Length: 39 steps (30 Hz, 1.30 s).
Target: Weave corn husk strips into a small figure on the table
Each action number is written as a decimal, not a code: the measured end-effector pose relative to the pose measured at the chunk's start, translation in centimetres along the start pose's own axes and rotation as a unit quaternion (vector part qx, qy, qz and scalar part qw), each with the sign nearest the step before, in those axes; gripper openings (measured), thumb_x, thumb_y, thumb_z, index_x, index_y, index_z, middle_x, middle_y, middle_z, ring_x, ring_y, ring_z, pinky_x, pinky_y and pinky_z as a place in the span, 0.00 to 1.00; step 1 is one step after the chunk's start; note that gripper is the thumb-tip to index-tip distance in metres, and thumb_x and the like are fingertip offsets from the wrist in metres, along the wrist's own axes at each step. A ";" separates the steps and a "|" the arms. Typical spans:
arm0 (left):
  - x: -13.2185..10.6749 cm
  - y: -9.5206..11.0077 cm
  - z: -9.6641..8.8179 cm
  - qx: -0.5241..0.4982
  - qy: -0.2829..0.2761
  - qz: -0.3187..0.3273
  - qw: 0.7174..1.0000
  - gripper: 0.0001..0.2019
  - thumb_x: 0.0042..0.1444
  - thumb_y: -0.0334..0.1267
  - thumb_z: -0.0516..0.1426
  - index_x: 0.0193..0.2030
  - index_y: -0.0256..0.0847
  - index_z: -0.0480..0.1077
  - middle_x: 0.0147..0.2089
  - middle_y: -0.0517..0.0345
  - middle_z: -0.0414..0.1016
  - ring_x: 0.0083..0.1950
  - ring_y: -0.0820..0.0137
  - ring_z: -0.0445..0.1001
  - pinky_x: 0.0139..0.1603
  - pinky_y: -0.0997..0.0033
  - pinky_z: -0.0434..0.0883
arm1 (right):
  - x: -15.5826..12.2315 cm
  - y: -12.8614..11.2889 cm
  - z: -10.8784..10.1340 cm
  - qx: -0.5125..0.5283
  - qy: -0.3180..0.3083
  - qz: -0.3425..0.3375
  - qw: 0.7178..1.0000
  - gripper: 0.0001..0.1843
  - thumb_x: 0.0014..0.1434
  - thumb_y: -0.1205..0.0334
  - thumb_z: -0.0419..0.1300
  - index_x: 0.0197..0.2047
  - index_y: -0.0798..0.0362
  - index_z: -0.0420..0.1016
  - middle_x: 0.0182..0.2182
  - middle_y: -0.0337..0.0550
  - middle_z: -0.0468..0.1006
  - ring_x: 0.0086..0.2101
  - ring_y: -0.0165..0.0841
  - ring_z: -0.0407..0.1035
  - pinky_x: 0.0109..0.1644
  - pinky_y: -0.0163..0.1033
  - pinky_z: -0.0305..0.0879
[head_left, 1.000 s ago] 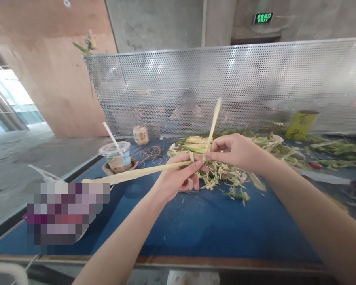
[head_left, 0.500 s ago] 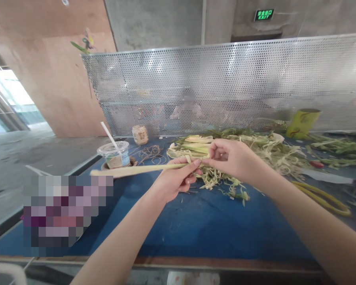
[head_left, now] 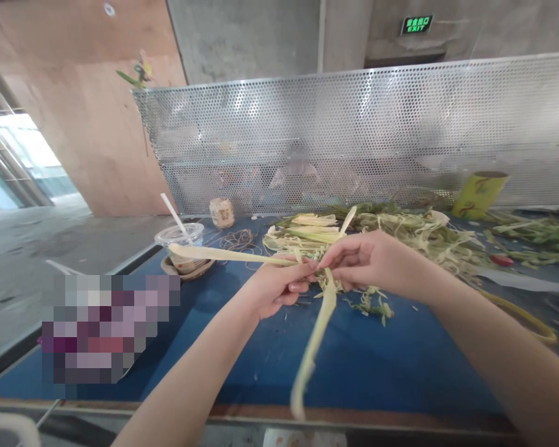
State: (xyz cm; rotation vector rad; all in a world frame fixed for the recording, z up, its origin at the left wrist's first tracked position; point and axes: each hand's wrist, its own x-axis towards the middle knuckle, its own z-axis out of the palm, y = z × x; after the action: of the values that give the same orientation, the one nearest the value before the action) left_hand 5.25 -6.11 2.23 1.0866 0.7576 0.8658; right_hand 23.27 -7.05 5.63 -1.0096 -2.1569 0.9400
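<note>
- The left hand (head_left: 279, 287) pinches a leaf strip (head_left: 223, 254), which runs out leftward from its fingertips above the table (head_left: 400, 372).
- The right hand (head_left: 368, 261), touching the left, pinches a second strip (head_left: 314, 335), which hangs down below both hands.

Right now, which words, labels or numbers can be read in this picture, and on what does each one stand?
"EXIT": green sign on the wall; the characters above it are too small to read.
Plastic cup: label blurred, unreadable.
Small jar: print blurred.
Yellow cup: red marks, no legible word.
Leaf strips, pinched by left hand and right hand: no text.
</note>
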 end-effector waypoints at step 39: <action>0.3 -0.9 1.3 0.071 0.038 0.085 0.993 0.12 0.43 0.40 0.62 0.31 0.34 0.68 0.24 0.61 0.64 0.20 0.83 0.56 0.12 0.87 0.46 | 3.2 2.6 3.4 0.223 0.292 -0.009 0.930 0.09 0.43 0.59 0.64 0.30 0.52 0.75 0.25 0.38 0.75 0.28 0.29 0.68 0.33 0.36 0.65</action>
State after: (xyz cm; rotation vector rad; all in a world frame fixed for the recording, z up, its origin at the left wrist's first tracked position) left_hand 6.65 -6.58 1.76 1.2638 0.8072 1.0137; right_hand 20.07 -4.45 2.19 -0.8918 -1.3783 0.9182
